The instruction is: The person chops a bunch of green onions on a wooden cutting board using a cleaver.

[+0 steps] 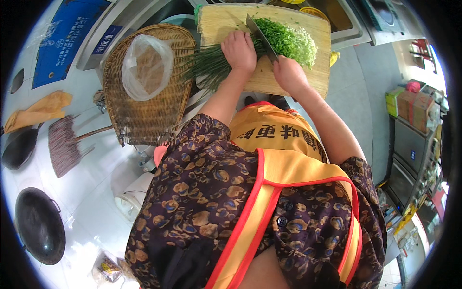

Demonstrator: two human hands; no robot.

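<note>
My left hand (pixel 239 50) presses down on a bundle of long green scallions or chives (pixel 209 67) lying across a wooden cutting board (pixel 296 81). The loose green ends hang past the board's left edge. In my right hand (pixel 291 76) is the handle of a cleaver (pixel 262 39), its blade standing close to the right of my left fingers, at the cut end of the bundle. Right of the blade lies a heap of chopped greens (pixel 276 34), green near the blade and pale white at its right side. Small green bits are scattered near the board's far edge.
Left of the board, a woven bamboo basket (pixel 115 86) holds a clear plastic bag (pixel 147 68). A metal sink (pixel 339 18) and yellow strainers (pixel 314 12) lie beyond the board. Woks (pixel 40 225) and a broom (pixel 64 146) are at the left wall. Boxes (pixel 415 108) stand on a steel cabinet at right.
</note>
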